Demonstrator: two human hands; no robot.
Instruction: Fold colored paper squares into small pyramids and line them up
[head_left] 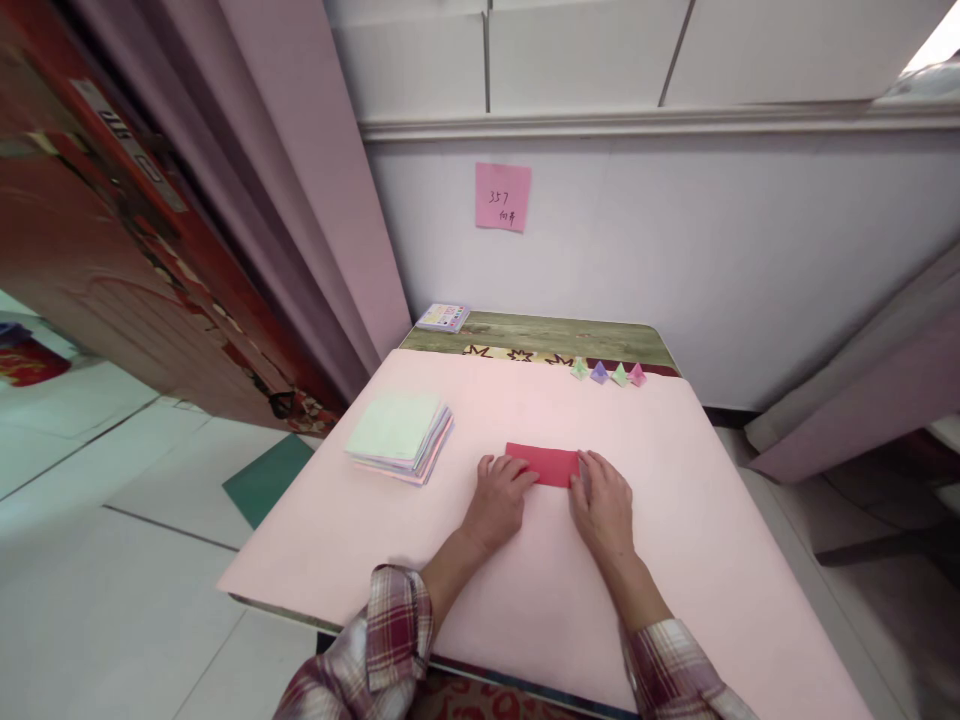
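A red sheet of paper, folded into a wide strip, lies flat on the pink tabletop cover in front of me. My left hand has its curled fingers pressed on the strip's left end. At the right end, my right hand grips the edge, thumb in front and fingers behind. Beyond the strip, several small folded paper shapes stand in a row, among them a purple one and a pink one.
To the left sits a stack of coloured paper, pale green on top. A printed pack rests on the far left corner of the table. The pink cover spreads over most of the tabletop. A pink note hangs on the wall.
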